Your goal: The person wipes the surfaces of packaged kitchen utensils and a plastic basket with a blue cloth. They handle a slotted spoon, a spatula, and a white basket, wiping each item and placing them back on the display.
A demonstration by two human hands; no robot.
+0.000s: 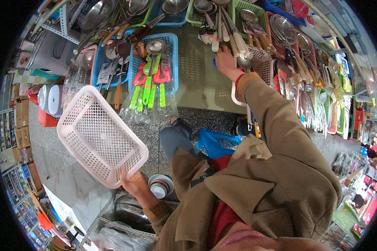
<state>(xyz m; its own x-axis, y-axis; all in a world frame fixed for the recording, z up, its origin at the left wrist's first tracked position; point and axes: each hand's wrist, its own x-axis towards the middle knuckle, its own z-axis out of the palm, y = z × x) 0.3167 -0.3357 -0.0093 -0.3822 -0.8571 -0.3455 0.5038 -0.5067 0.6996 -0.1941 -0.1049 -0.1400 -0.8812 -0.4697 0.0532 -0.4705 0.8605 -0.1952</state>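
My left hand (134, 185) grips the lower corner of a pale pink perforated plastic basket (103, 135). The basket is tilted in the air over the floor, with nothing in it. My right hand (226, 61) reaches to the olive-green shelf board (194, 91), palm down, just below the pale handles of metal ladles (237, 40). Bits of something blue (215, 63) show at the edge of this hand; its fingertips are hidden, so whether it grips the blue thing is unclear. Beside the right wrist stands another pale basket (262, 69) with utensils.
To the left on the shelf, a blue basket (175, 66) holds bagged green-handled utensils (148, 88). More baskets of strainers (282, 29) line the back and right. Below lie a blue plastic bag (216, 142) and stacked bowls (159, 187). A marble-patterned surface (78, 188) is at lower left.
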